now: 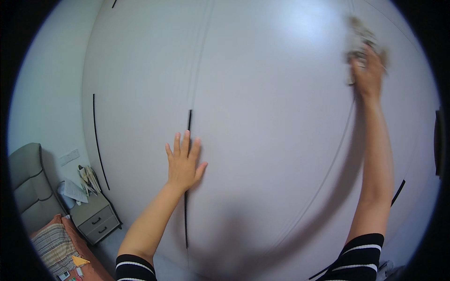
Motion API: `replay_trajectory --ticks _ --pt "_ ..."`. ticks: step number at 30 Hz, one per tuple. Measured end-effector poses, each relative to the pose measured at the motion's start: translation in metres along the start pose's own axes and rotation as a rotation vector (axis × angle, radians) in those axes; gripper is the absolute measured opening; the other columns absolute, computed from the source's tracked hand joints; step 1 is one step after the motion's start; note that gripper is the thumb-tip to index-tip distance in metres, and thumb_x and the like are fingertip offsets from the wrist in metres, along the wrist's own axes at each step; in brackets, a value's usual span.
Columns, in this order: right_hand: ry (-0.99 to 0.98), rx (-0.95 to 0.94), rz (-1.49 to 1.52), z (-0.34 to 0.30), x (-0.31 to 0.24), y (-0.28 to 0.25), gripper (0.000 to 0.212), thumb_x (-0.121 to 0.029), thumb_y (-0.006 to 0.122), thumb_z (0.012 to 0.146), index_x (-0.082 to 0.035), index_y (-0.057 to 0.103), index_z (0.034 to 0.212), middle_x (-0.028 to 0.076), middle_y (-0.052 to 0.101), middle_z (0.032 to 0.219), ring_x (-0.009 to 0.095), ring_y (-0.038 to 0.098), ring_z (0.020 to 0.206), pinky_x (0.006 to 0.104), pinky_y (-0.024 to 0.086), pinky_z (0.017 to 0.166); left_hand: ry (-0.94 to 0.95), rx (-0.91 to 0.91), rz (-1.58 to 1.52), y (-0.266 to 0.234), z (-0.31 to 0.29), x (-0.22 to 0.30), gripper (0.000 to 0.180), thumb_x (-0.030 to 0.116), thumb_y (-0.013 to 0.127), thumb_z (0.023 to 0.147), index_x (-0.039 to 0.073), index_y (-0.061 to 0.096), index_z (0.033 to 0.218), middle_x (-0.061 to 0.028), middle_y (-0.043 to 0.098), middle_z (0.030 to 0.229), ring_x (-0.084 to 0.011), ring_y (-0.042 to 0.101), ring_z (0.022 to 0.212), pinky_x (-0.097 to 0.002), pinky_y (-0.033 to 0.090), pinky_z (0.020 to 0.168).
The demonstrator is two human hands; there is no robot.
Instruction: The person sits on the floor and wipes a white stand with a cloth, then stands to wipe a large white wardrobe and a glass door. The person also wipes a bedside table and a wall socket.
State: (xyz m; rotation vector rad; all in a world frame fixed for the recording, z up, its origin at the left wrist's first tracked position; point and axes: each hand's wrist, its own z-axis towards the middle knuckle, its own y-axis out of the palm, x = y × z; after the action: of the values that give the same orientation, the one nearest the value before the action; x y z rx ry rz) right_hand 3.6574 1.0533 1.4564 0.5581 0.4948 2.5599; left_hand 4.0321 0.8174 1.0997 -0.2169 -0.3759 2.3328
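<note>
A tall, pale wardrobe door [262, 122] fills the middle of the view. My left hand [183, 164] lies flat against it with fingers spread, over a long black vertical handle strip [186, 220]. Raised high at the upper right, my right hand [369, 77] presses a crumpled, patterned cloth [360, 47] to the wardrobe surface. Motion blurs the cloth, and its lower part is partly covered by my fingers.
At the lower left stand a grey nightstand [96, 213] with two drawers and a bed with a padded grey headboard [28, 180]. A striped pillow [54, 246] lies on the bed. Another black handle strip [97, 140] runs down the wardrobe's left part.
</note>
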Motion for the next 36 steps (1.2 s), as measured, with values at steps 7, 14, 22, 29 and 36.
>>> replay_trajectory --ticks 7,14,22,29,36 --pt "0.956 -0.169 -0.303 0.034 -0.052 0.025 0.071 -0.054 0.053 0.083 -0.023 0.035 0.144 0.023 0.049 0.132 0.042 0.044 0.123 0.0549 0.037 0.100 -0.036 -0.118 -0.189 -0.004 0.009 -0.090 0.091 0.039 0.068 0.081 0.002 0.019 0.148 -0.0213 0.018 0.154 -0.0470 0.017 0.139 -0.0568 0.018 0.110" --pt "-0.371 -0.357 0.379 -0.035 -0.360 0.060 0.054 -0.028 0.061 0.078 -0.026 0.053 0.131 0.017 0.046 0.137 0.040 0.041 0.127 0.0526 0.024 0.111 -0.061 0.025 -0.316 0.020 0.047 -0.073 0.068 0.023 0.053 0.092 0.000 0.019 0.147 -0.0200 0.019 0.153 -0.0438 0.010 0.142 -0.0632 0.008 0.109" --pt "-0.402 -0.296 0.306 -0.013 -0.316 0.047 0.054 -0.027 0.064 0.070 -0.017 0.058 0.122 0.016 0.059 0.112 0.035 0.051 0.109 0.0476 0.038 0.097 -0.030 0.119 -0.355 0.034 0.070 -0.089 0.061 0.013 0.046 0.093 0.004 0.021 0.148 -0.0137 0.017 0.156 -0.0389 0.009 0.144 -0.0643 0.003 0.109" --pt "0.807 -0.209 -0.401 -0.034 -0.023 0.002 0.075 -0.051 0.055 0.082 -0.008 0.038 0.142 0.023 0.049 0.136 0.038 0.044 0.128 0.0488 0.035 0.104 -0.035 0.097 -0.402 0.040 0.071 -0.086 0.064 0.014 0.048 0.093 0.007 0.019 0.149 -0.0112 0.014 0.157 -0.0378 0.009 0.144 -0.0660 0.005 0.108" --pt "1.138 -0.070 -0.639 0.019 -0.037 0.027 0.073 -0.058 0.054 0.079 -0.016 0.042 0.138 0.022 0.051 0.132 0.038 0.052 0.118 0.0520 0.039 0.098 -0.025 0.072 -0.411 0.028 0.071 -0.092 0.062 0.017 0.046 0.095 0.006 0.017 0.149 -0.0114 0.011 0.158 -0.0388 0.008 0.144 -0.0660 0.004 0.108"
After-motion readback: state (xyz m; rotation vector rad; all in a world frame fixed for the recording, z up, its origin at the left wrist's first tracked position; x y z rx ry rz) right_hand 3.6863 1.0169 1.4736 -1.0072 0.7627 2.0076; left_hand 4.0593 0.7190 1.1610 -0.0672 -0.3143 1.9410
